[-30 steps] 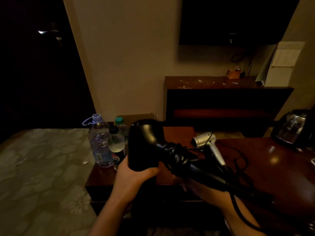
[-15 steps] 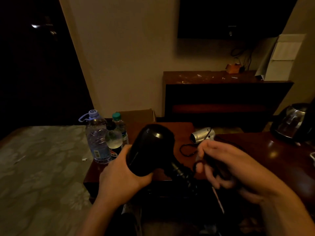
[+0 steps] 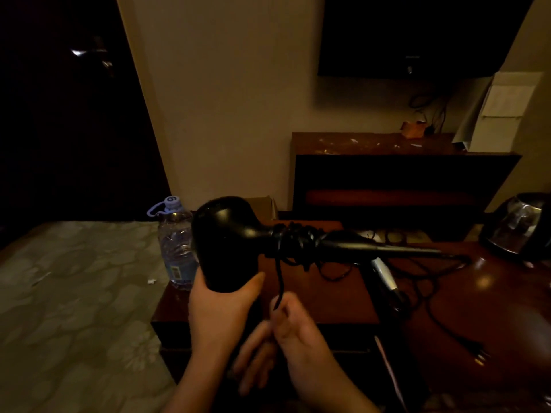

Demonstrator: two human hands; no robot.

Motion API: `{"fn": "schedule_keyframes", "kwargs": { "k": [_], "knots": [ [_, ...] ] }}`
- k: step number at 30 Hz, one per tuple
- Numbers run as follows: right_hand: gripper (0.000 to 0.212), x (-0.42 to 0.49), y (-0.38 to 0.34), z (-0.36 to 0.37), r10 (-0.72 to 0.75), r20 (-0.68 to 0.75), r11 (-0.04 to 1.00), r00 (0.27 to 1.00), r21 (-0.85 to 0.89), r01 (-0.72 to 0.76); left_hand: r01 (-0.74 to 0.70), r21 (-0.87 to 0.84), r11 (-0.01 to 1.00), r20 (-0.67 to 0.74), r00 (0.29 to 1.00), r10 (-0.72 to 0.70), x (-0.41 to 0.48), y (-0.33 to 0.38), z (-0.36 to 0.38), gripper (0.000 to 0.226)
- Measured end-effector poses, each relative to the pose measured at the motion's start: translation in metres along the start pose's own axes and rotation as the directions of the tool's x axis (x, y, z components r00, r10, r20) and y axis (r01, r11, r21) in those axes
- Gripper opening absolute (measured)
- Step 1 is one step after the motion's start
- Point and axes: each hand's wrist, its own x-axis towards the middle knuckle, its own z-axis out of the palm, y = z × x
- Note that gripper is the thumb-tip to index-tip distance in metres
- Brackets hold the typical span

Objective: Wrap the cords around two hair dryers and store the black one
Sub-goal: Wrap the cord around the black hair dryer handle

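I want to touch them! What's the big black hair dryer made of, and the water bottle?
The black hair dryer looks like smooth, slightly glossy plastic: soft highlights sit on its rounded body. The water bottle looks like thin clear plastic: you can see through it, and its sides look crinkly, with a pale cap.

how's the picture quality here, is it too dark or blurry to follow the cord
Head view: dim warm light; the black hair dryer held by the left hand merges into shadow, though its wrapped black cord stays readable; the right hand pinching the cord is slightly motion-blurred; glare spots gleam on the dark red-brown wooden table; edges bend from the wide-angle lens.
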Motion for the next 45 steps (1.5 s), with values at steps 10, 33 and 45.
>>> {"fn": "schedule_keyframes", "kwargs": {
  "k": [10, 33, 45],
  "knots": [
    [0.043, 0.004, -0.048, -0.082, -0.075, -0.308, 0.853, 0.949, -0.513, -0.099, -0.186, 0.117, 0.976, 0.484, 0.869, 0.107, 0.003, 0.010, -0.023, 0.064],
    [0.020, -0.024, -0.049, -0.045, -0.171, -0.198, 0.553, 0.965, -0.830, -0.072, -0.044, 0.506, 0.861, -0.149, 0.979, 0.138, -0.014, 0.005, 0.006, 0.079],
    [0.038, -0.014, -0.035, -0.052, 0.019, -0.511, 0.927, 0.859, -0.312, -0.206, 0.026, 0.507, 0.862, -0.154, 0.986, 0.061, -0.018, 0.001, 0.016, 0.082]
  ]
}}
